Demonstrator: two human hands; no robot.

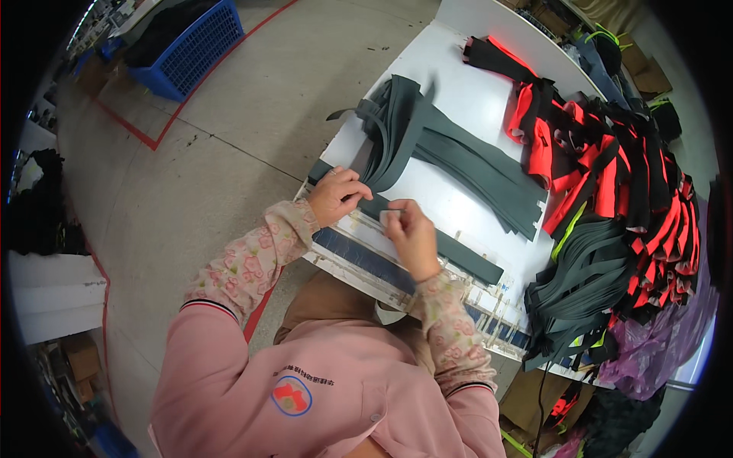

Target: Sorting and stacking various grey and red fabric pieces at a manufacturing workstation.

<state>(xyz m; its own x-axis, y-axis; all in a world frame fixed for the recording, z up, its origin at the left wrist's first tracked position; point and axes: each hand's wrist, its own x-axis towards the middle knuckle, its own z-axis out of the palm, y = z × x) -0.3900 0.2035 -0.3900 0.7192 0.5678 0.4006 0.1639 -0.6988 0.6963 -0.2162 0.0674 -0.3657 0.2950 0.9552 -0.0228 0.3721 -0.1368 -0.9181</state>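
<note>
A long dark green fabric strip (462,258) lies along the near edge of the white table. My left hand (336,198) presses on its left part with bent fingers, the fingertips down on the fabric. To the right, my right hand (414,238) is closed in a pinch over the same strip. Between its thumb and fingers shows a small whitish piece (387,217), perhaps chalk; its kind is not clear. Just beyond my hands rests a bundle of folded dark green strips (393,130), with a fan of flat strips (481,172) spreading to its right.
Heaped red and black fabric pieces (603,164) cover the table's right side. In front of them hangs another dark green bundle (580,278), beside a purple plastic bag (649,343). A white raised panel (527,34) borders the far side. A blue crate (191,57) stands on the floor.
</note>
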